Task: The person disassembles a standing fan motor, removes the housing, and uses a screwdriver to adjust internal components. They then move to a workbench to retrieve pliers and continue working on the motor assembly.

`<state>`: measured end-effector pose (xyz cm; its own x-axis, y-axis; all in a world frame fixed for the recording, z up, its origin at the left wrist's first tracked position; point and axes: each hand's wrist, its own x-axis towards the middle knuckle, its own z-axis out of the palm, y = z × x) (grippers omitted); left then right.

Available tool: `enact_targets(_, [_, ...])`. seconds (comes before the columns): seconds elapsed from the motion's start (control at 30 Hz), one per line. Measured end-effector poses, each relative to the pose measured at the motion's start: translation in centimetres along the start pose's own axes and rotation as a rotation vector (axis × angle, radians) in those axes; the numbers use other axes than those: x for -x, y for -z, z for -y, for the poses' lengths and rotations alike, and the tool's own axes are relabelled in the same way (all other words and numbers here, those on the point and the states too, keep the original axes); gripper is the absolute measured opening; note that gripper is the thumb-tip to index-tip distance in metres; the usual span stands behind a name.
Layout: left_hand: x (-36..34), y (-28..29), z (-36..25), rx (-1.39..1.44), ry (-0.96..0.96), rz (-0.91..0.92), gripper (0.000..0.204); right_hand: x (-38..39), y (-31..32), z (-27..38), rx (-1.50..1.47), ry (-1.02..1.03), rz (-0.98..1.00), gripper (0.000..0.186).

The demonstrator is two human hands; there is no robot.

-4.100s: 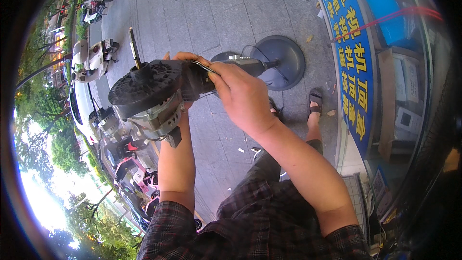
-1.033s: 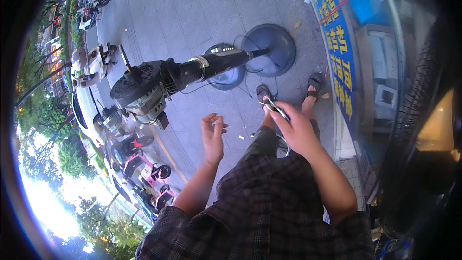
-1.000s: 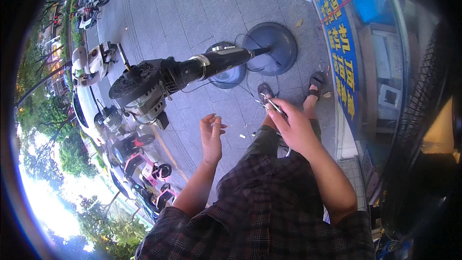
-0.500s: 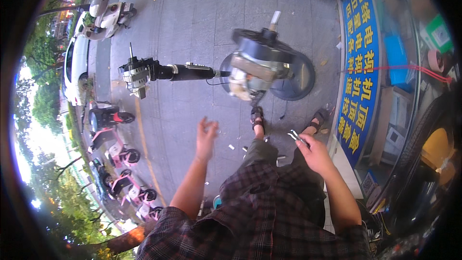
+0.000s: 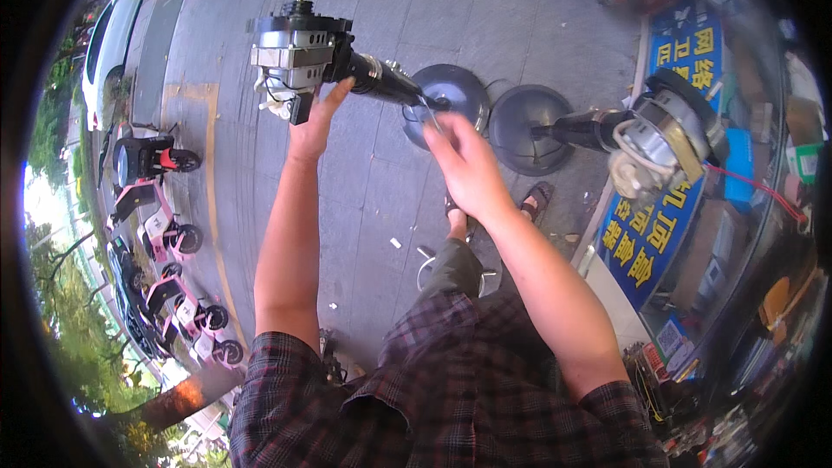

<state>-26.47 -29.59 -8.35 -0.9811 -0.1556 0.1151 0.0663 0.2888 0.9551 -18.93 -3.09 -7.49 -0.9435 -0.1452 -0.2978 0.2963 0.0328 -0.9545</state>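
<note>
A pedestal fan with its blades and cage off stands left of centre. Its bare motor has a thin shaft pointing away from me, and a black pole runs down to a round base. My left hand grips the motor near the neck, thumb showing and the other fingers partly hidden behind the housing. Over the pole's lower end, my right hand is closed on metal pliers, blurred by motion. To the right, a second stripped fan motor leans out on its own pole above another round base.
A blue sign with yellow lettering fronts a glass counter on the right. Small white scraps and a metal-legged stool are by my feet. Pink scooters and a white car are parked at left.
My left hand has gone up and taken hold of the left fan's motor. My right hand has swung left and forward with the pliers. The view has shifted, and the right fan now appears farther right.
</note>
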Motion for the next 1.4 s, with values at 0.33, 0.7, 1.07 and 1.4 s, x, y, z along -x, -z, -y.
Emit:
enact_targets(0.33, [-1.9, 0.3, 1.6, -0.131, -0.046, 0.071, 0.029, -10.6, -4.2, -0.1, -0.382, -0.001, 0.133, 0.035])
enact_targets(0.7, [-2.4, -0.1, -0.2, 0.118, 0.134, 0.058, 0.026, -12.7, -5.4, 0.5, -0.521, -0.100, 0.330, 0.027])
enact_targets(1.07, [-2.6, 0.1, -0.3, 0.058, 0.086, 0.077, 0.027, -12.8, -5.8, 0.8, -0.640, -0.144, 0.341, 0.027])
enact_targets(1.4, [-2.5, -0.2, -0.9, 0.054, 0.088, 0.084, 0.026, -12.8, -5.9, 0.7, -0.698, -0.208, 0.376, 0.027])
